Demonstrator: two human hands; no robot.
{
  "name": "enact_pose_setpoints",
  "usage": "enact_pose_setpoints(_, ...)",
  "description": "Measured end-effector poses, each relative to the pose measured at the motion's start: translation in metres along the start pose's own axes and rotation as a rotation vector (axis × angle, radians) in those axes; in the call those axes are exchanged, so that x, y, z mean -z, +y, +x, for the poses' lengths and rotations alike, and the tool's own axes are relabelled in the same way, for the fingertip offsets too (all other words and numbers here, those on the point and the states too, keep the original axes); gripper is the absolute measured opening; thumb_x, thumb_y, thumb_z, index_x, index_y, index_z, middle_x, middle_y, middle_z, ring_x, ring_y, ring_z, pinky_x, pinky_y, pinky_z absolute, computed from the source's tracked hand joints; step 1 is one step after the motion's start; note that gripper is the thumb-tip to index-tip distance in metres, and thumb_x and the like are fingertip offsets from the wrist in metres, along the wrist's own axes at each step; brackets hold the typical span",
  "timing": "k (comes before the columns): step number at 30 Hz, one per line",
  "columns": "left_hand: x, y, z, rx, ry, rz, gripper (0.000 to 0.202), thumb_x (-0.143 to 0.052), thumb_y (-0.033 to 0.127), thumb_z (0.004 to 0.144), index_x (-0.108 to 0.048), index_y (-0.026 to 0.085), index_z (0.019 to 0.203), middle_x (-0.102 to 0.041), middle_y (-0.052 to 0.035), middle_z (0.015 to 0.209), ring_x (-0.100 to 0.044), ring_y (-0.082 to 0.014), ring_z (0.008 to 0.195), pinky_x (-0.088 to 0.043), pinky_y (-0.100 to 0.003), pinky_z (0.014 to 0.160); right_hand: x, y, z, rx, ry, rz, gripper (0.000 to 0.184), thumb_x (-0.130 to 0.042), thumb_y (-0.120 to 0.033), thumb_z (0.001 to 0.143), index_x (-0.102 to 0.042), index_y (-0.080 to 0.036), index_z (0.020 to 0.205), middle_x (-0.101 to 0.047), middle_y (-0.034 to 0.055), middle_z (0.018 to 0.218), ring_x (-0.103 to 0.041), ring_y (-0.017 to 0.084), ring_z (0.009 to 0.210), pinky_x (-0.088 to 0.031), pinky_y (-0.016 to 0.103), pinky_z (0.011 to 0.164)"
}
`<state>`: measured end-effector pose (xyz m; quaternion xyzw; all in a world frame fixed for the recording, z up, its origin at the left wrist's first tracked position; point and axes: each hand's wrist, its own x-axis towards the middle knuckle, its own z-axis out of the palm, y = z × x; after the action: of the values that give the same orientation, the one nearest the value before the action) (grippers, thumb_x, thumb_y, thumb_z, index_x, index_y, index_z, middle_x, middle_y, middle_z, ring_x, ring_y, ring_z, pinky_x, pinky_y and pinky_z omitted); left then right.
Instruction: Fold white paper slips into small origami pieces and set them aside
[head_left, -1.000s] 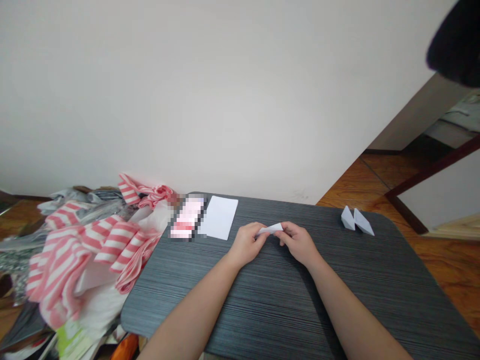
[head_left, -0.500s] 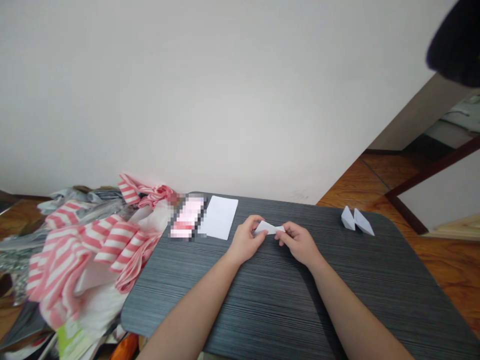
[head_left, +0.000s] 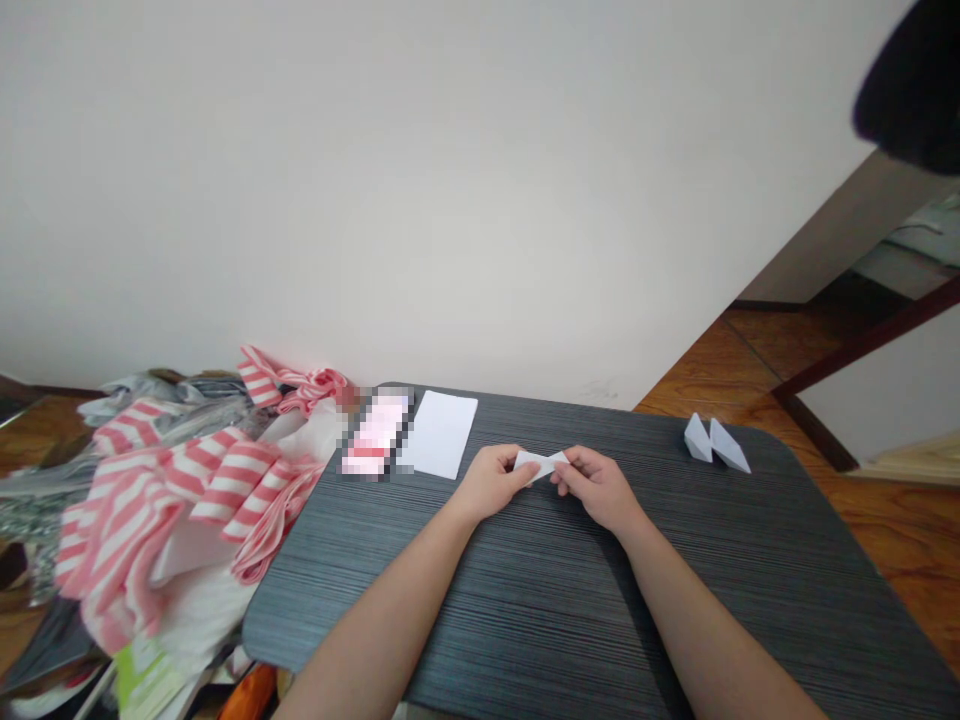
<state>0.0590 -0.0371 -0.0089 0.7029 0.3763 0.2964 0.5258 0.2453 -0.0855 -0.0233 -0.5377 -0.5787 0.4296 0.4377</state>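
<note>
A small folded piece of white paper [head_left: 541,467] is held between both hands over the dark table. My left hand [head_left: 491,482] pinches its left part, thumb in front and fingers behind. My right hand [head_left: 598,484] grips its right end between thumb and fingertips. The fingers cover both ends of the paper, so only its middle shows. To the left, beyond my left hand, a stack or sheet of white paper [head_left: 442,434] lies flat. A folded white paper piece with two pointed parts [head_left: 718,442] stands at the table's far right.
The dark wood-grain table [head_left: 510,620] has rounded corners and meets a white wall [head_left: 450,200]. A blurred-out phone-like object [head_left: 377,432] lies at its back left. Left of the table is a heap of red-and-white striped cloth [head_left: 142,530] and bags. Wooden floor [head_left: 712,360] shows at right.
The folded paper has been turned in my fingers: its raised peak is gone and a notch now shows along its top edge. My left fingers have shifted slightly down.
</note>
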Motion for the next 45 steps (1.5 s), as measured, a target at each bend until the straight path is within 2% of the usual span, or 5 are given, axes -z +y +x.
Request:
enact_pose_setpoints(5, 0.0004, 0.0040, -0.0011, 0.011, -0.032, -0.029, 0.030, -0.052, 0.040, 0.080, -0.063, 0.013, 0.086, -0.062, -0.0023, 0.066, -0.053, -0.0106, 0.058, -0.039, -0.020, 0.054, -0.0009, 0.0025, 0.0002, -0.009, -0.040, -0.019, 0.020, -0.053, -0.033, 0.084, -0.058, -0.017, 0.073, -0.063, 0.0017, 0.064, -0.056, 0.012, 0.053, -0.043, 0.025, 0.055)
enact_pose_setpoints(12, 0.0025, 0.0035, -0.0005, 0.016, -0.039, -0.013, 0.033, -0.049, 0.041, 0.081, -0.065, 0.013, 0.079, -0.064, -0.0038, 0.068, -0.055, -0.0115, 0.060, -0.039, -0.021, 0.054, -0.0038, 0.0009, 0.0009, 0.050, 0.010, -0.012, 0.016, -0.056, -0.031, 0.082, -0.063, -0.017, 0.083, -0.064, 0.0025, 0.069, -0.057, 0.013, 0.059, -0.045, 0.026, 0.058)
enact_pose_setpoints(19, 0.0028, 0.0014, 0.0004, 0.031, -0.040, -0.017, 0.032, -0.049, 0.040, 0.081, -0.066, 0.013, 0.079, -0.067, -0.0045, 0.072, -0.058, -0.0128, 0.063, -0.041, -0.022, 0.057, -0.0041, 0.0015, 0.0003, 0.070, 0.048, 0.033, 0.018, -0.057, -0.030, 0.081, -0.064, -0.017, 0.092, -0.063, 0.0025, 0.067, -0.053, 0.011, 0.052, -0.043, 0.024, 0.050)
enact_pose_setpoints(33, 0.0032, -0.0026, 0.0023, 0.065, -0.041, -0.030, 0.032, -0.051, 0.040, 0.080, -0.067, 0.013, 0.080, -0.068, -0.0055, 0.074, -0.059, -0.0131, 0.064, -0.042, -0.022, 0.057, -0.0004, -0.0046, 0.0009, 0.216, 0.009, -0.079, 0.016, -0.053, -0.024, 0.083, -0.068, -0.019, 0.087, -0.064, 0.0044, 0.075, -0.056, 0.013, 0.057, -0.045, 0.025, 0.051)
enact_pose_setpoints(45, 0.0034, 0.0005, 0.0014, 0.069, -0.044, -0.061, 0.028, -0.052, 0.038, 0.079, -0.066, 0.013, 0.080, -0.068, -0.0056, 0.076, -0.060, -0.0140, 0.066, -0.044, -0.023, 0.060, -0.0013, -0.0046, 0.0008, 0.210, 0.002, -0.096, 0.015, -0.052, -0.022, 0.083, -0.067, -0.020, 0.084, -0.063, 0.0042, 0.075, -0.057, 0.014, 0.060, -0.048, 0.026, 0.050)
